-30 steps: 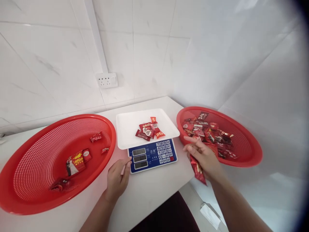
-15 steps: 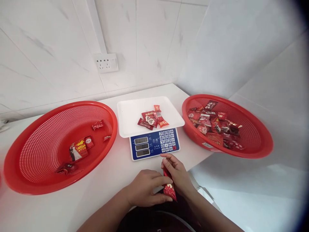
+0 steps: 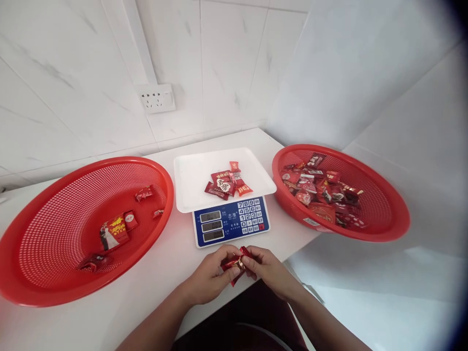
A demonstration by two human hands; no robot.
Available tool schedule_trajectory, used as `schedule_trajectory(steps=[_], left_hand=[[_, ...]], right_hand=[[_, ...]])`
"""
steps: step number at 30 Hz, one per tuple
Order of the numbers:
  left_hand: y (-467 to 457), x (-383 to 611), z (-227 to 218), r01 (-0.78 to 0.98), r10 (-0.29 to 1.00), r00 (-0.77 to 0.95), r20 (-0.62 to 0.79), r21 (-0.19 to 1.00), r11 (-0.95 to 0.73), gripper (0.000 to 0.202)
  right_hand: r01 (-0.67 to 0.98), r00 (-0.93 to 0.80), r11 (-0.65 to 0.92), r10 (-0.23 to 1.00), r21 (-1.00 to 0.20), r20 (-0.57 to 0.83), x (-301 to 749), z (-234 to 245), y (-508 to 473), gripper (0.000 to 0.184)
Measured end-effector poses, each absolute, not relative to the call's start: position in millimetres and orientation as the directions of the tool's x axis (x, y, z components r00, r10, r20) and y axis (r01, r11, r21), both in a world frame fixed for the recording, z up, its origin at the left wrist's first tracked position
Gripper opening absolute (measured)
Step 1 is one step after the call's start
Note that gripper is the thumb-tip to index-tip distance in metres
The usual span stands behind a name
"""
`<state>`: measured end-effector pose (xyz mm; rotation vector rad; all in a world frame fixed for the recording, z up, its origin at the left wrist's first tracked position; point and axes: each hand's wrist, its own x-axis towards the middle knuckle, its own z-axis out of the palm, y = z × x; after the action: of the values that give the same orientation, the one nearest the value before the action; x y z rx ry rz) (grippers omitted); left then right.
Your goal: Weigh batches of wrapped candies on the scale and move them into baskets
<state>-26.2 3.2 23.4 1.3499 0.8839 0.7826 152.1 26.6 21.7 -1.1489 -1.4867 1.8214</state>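
Both hands meet at the table's front edge on one red candy wrapper (image 3: 235,263). My left hand (image 3: 211,276) pinches its left end and my right hand (image 3: 266,269) pinches its right end. Just beyond them stands a blue electronic scale (image 3: 231,222) with a white tray (image 3: 190,180) holding several red wrapped candies (image 3: 226,183). A red mesh basket (image 3: 380,224) on the right is full of red candy packets. A larger red mesh basket (image 3: 54,229) on the left holds a few packets and a red card (image 3: 114,232).
The white table (image 3: 146,287) sits in a corner of white tiled walls. A white wall socket (image 3: 155,98) hangs behind the scale. The table's right edge runs under the right basket, which overhangs it. A dark garment shows below the front edge.
My right hand carried the red wrapper from beside the right basket to the front of the scale. My left hand left the scale's corner and took hold of the wrapper's other end.
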Motion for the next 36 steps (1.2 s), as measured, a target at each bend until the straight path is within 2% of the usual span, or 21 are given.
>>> schedule_trajectory(steps=[2, 9, 14, 17, 20, 23, 27, 31, 34, 36], left_hand=[[3, -26, 23, -0.028, 0.879, 0.470, -0.081, 0.994, 0.107, 0.017], [3, -28, 22, -0.025, 0.899, 0.435, -0.054, 0.997, 0.071, 0.019], [3, -33, 17, 0.020, 0.961, 0.268, -0.066, 0.998, 0.063, 0.028], [3, -38, 16, 0.066, 0.983, 0.185, 0.018, 0.997, -0.031, 0.035], [4, -41, 17, 0.144, 0.980, 0.185, 0.076, 0.984, -0.103, 0.033], [5, -42, 18, 0.215, 0.973, 0.217, 0.082, 0.968, -0.130, 0.029], [5, -43, 15, 0.254, 0.969, 0.223, 0.109, 0.953, -0.166, 0.027], [6, -46, 12, 0.287, 0.972, 0.197, 0.128, 0.940, -0.182, 0.026], [6, -47, 13, 0.320, 0.964, 0.166, 0.206, 0.914, -0.250, 0.022], [6, -48, 14, 0.354, 0.941, 0.129, 0.314, 0.872, -0.339, 0.019]], right_hand=[[0.140, -0.500, -0.234, 0.822, -0.962, -0.273, 153, 24, 29, 0.035], [0.155, -0.526, -0.218, 0.808, -0.964, -0.267, 152, 33, 35, 0.033], [0.163, -0.545, -0.189, 0.801, -0.968, -0.248, 156, 41, 42, 0.028], [0.150, -0.446, -0.142, 0.874, -0.978, -0.195, 159, 51, 58, 0.044], [0.159, -0.288, -0.003, 0.956, -0.987, -0.049, 157, 66, 86, 0.032], [0.236, -0.164, 0.153, 0.980, -0.960, 0.116, 145, 80, 119, 0.025], [0.371, -0.196, 0.282, 0.955, -0.885, 0.223, 126, 92, 144, 0.036], [0.481, -0.195, 0.279, 0.958, -0.831, 0.209, 128, 90, 135, 0.037], [0.414, -0.062, 0.225, 0.974, -0.882, 0.219, 143, 75, 112, 0.031], [0.353, 0.029, 0.196, 0.975, -0.915, 0.220, 156, 56, 94, 0.028]])
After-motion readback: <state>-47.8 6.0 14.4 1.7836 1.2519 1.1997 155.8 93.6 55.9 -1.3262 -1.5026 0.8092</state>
